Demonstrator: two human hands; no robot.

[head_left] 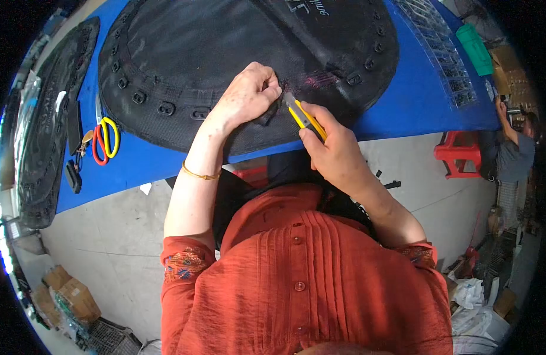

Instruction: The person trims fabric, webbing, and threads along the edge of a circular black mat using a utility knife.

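A large round black mesh piece (196,47) with black plastic fittings along its rim lies on the blue table (137,183). My left hand (249,94) is closed in a pinch on the black fabric near the piece's front edge. In my right hand (332,145) is a yellow and grey utility knife (307,120), its tip pointing up and left at the fabric beside my left fingers. Reddish-purple marks (320,79) show on the mesh just right of the blade.
Scissors (99,139) with red and yellow handles lie at left, near another black mesh piece (45,130). At right are a clear tray of small parts (441,50), a green container (474,49), a red stool (458,155) and another person (514,151). Boxes (74,299) stand lower left.
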